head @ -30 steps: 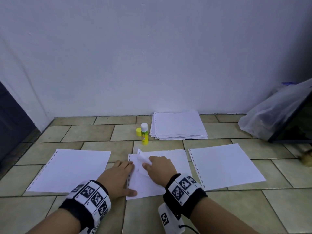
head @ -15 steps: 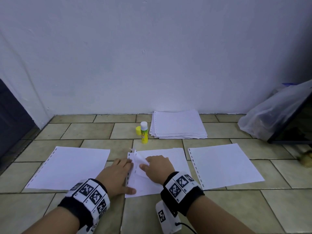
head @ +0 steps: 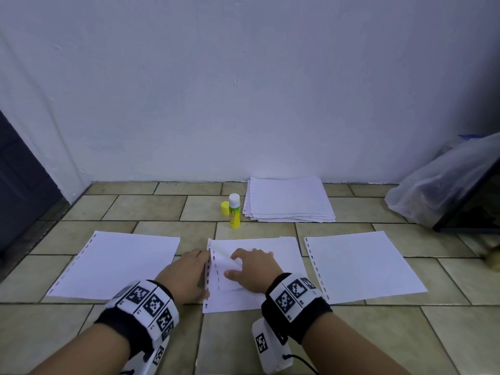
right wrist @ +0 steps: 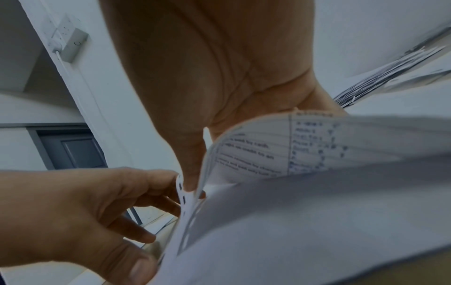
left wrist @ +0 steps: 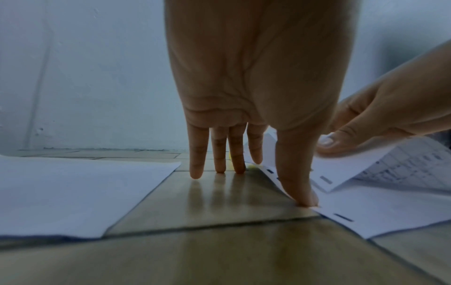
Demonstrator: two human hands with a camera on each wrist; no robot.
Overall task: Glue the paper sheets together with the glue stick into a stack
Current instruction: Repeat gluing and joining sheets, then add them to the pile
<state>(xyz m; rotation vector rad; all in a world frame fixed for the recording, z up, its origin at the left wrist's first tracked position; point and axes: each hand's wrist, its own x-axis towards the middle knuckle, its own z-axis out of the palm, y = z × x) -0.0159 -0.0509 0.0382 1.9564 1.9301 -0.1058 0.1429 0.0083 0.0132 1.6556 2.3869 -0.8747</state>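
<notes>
We are at the middle pile on the tiled floor, between a single sheet on our left and another on our right. Our left hand lies flat with straight fingers, thumb pressing the punched edge of the bottom sheet against the floor; it grasps nothing. Our right hand pinches the top sheet between thumb and fingers, curling its punched edge up so the printed underside shows in the wrist views.

The glue stick stands upright and uncapped just beyond the pile, its yellow cap beside it, with a thicker stack of spare sheets against the wall.

We judge the paper light, thin and floppy: it bends under its own weight, creases easily, and the perforated strip could tear if tugged. It is best taken near a corner or along the punched edge with a gentle pinch, while the other hand pins the lower sheet so it does not slide on the smooth tile
</notes>
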